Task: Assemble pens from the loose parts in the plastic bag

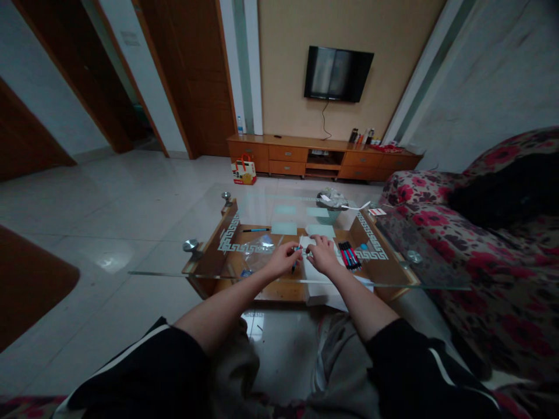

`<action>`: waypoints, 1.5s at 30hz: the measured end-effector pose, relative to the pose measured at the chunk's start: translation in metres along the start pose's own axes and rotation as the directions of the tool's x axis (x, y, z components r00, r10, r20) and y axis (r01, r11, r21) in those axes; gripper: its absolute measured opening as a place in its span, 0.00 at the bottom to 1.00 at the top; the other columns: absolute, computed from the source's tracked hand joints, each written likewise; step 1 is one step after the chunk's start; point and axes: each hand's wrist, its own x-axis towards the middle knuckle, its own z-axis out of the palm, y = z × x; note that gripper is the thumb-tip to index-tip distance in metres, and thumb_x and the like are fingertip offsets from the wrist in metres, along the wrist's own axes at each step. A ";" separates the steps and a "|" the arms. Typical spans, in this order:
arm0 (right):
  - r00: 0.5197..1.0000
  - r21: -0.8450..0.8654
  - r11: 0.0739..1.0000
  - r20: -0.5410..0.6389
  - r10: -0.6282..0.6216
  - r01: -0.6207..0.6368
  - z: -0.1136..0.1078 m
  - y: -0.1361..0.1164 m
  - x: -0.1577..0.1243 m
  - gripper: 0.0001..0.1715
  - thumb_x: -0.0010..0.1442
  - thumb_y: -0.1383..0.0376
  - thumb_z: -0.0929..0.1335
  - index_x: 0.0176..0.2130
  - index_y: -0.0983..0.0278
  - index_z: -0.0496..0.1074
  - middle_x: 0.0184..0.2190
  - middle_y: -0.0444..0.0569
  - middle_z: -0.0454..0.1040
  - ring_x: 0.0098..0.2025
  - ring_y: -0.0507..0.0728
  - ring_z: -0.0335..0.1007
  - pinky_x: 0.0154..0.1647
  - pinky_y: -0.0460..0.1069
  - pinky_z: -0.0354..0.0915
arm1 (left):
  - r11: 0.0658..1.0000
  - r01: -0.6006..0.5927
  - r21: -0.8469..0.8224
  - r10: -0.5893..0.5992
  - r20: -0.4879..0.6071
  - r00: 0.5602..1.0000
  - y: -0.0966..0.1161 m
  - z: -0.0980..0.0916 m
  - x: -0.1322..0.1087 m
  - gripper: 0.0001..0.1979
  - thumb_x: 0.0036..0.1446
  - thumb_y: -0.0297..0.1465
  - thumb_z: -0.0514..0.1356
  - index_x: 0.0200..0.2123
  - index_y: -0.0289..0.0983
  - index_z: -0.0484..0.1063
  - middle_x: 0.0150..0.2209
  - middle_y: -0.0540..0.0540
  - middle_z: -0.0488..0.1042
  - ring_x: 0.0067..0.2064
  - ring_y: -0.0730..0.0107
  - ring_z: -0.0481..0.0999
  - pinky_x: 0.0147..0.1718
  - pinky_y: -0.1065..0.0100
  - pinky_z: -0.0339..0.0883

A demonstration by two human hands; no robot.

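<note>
Both my hands meet over the near middle of a glass coffee table (174, 256). My left hand (283, 259) is closed on a blue pen (296, 260) that points down toward me. My right hand (321, 254) is closed too, pinching the pen's upper end; what exactly it grips is too small to tell. Under my hands lies a white sheet of paper (317, 273). Just right of my right hand is a row of several pens (349, 255), red, blue and black. A clear plastic bag (257, 247) lies left of my left hand.
A single blue pen (257, 230) lies further back on the glass. A bowl with a wrapped bundle (332, 201) stands at the table's far side. A floral sofa (480, 244) flanks the right. A red gift bag (243, 170) sits before the wooden TV cabinet (323, 156).
</note>
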 end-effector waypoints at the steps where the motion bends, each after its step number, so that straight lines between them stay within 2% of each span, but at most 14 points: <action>1: 1.000 0.034 0.999 -0.011 -0.002 0.002 -0.001 -0.001 0.000 0.05 0.56 0.66 0.72 0.36 0.60 0.79 0.57 0.55 0.66 0.58 0.68 0.54 0.55 0.62 0.52 | 1.000 -0.001 0.001 0.001 -0.004 1.000 0.000 0.000 0.000 0.15 0.61 0.39 0.60 0.45 0.35 0.73 0.31 0.45 0.79 0.28 0.69 0.79 0.29 0.70 0.71; 3: 0.998 0.143 0.989 -0.061 0.033 -0.024 -0.003 -0.002 0.002 0.03 0.54 0.65 0.72 0.33 0.61 0.78 0.49 0.54 0.72 0.54 0.65 0.59 0.53 0.60 0.55 | 1.000 -0.001 0.007 0.001 -0.010 1.000 -0.001 0.000 0.000 0.15 0.61 0.39 0.59 0.45 0.35 0.73 0.32 0.45 0.79 0.29 0.69 0.79 0.29 0.70 0.71; 6: 0.967 0.397 0.911 -0.166 0.192 -0.113 -0.005 -0.001 0.007 0.03 0.52 0.65 0.71 0.31 0.63 0.75 0.35 0.50 0.75 0.42 0.60 0.67 0.46 0.54 0.61 | 1.000 -0.002 0.025 0.002 -0.008 1.000 -0.002 0.000 0.001 0.16 0.60 0.40 0.60 0.45 0.35 0.73 0.31 0.45 0.79 0.28 0.69 0.78 0.28 0.71 0.71; 8: 0.928 0.579 0.804 -0.208 0.310 -0.139 -0.005 0.001 0.010 0.05 0.52 0.63 0.70 0.30 0.63 0.73 0.30 0.47 0.75 0.34 0.56 0.69 0.40 0.51 0.63 | 0.999 -0.004 0.039 0.004 -0.005 1.000 -0.002 -0.001 0.000 0.16 0.60 0.40 0.59 0.46 0.35 0.72 0.31 0.45 0.79 0.27 0.70 0.78 0.27 0.71 0.70; 11: 0.883 0.802 0.585 -0.180 0.434 -0.123 -0.005 0.003 0.014 0.11 0.52 0.58 0.71 0.31 0.64 0.73 0.28 0.46 0.75 0.30 0.55 0.69 0.34 0.50 0.65 | 0.998 -0.016 0.065 0.016 0.009 1.000 -0.002 -0.002 -0.001 0.16 0.60 0.41 0.59 0.45 0.35 0.73 0.30 0.45 0.79 0.27 0.69 0.78 0.27 0.71 0.70; 14: 0.879 0.922 0.369 -0.081 0.470 -0.112 -0.005 0.002 0.014 0.20 0.50 0.54 0.73 0.37 0.65 0.75 0.29 0.48 0.77 0.30 0.55 0.70 0.31 0.49 0.66 | 0.995 -0.036 0.096 0.031 0.044 0.999 0.000 -0.004 -0.004 0.16 0.59 0.41 0.60 0.43 0.35 0.75 0.29 0.46 0.78 0.27 0.69 0.77 0.26 0.71 0.69; 16: 0.882 0.946 0.305 -0.046 0.469 -0.114 -0.006 0.000 0.014 0.24 0.49 0.52 0.74 0.41 0.66 0.76 0.30 0.49 0.78 0.30 0.55 0.70 0.32 0.49 0.66 | 0.993 -0.048 0.111 0.040 0.070 0.997 0.001 -0.005 -0.006 0.15 0.58 0.40 0.61 0.42 0.35 0.75 0.28 0.46 0.78 0.26 0.69 0.76 0.27 0.71 0.69; 21: 0.875 0.950 0.295 -0.057 0.481 -0.101 -0.006 0.000 0.014 0.24 0.50 0.52 0.73 0.41 0.66 0.79 0.31 0.50 0.79 0.31 0.54 0.70 0.34 0.50 0.67 | 0.990 -0.058 0.126 0.046 0.101 0.994 0.002 -0.003 -0.005 0.16 0.59 0.40 0.60 0.43 0.35 0.75 0.29 0.46 0.78 0.28 0.68 0.77 0.28 0.71 0.69; 27: 0.878 0.947 0.309 -0.071 0.474 -0.090 -0.002 0.001 0.015 0.23 0.49 0.52 0.73 0.39 0.65 0.79 0.29 0.48 0.78 0.30 0.54 0.70 0.32 0.49 0.67 | 0.989 -0.057 0.133 0.041 0.125 0.991 0.003 -0.002 -0.005 0.17 0.59 0.41 0.59 0.43 0.34 0.75 0.28 0.47 0.77 0.26 0.69 0.75 0.25 0.71 0.68; 45: 0.903 0.936 0.345 -0.093 0.419 -0.063 -0.006 -0.002 0.012 0.23 0.51 0.50 0.73 0.38 0.66 0.78 0.28 0.48 0.76 0.28 0.54 0.68 0.30 0.49 0.64 | 0.987 -0.070 0.146 0.053 0.117 0.992 0.000 -0.003 -0.006 0.17 0.59 0.41 0.60 0.43 0.34 0.75 0.28 0.47 0.77 0.26 0.70 0.76 0.26 0.71 0.68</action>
